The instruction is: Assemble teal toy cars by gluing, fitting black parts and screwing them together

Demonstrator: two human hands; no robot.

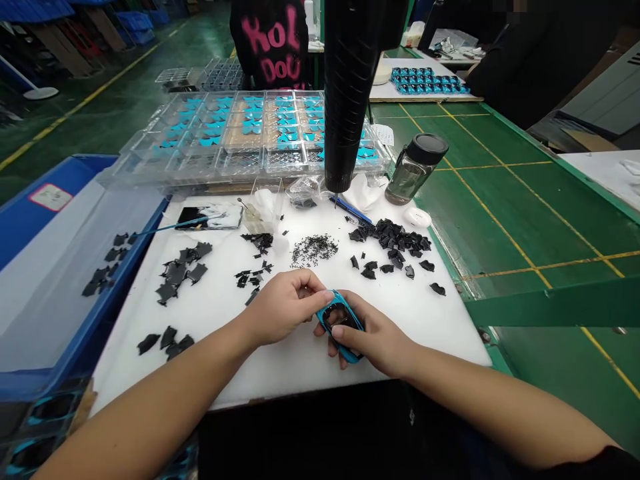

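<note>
The left hand point(283, 308) and right hand point(373, 340) both grip a bright blue oval frame with a dark inner lining point(349, 309), clenched firmly on it near the close edge of a white plastic board point(280, 373). The board lies on a green tabletop ruled with yellow lines point(500, 220). Heaps of matte black angular scraps point(393, 240) and a patch of fine black bits point(310, 250) are spread across the board. A glass bottle with a black lid point(413, 177) stands to the right. Clear plastic trays of blue pieces point(260, 127) sit at the far edge of the board, a blue crate point(50, 267) sits left, and a person in a black sweatshirt with pink lettering point(270, 40) stands far off, with a green floor point(100, 113) at far left.
</note>
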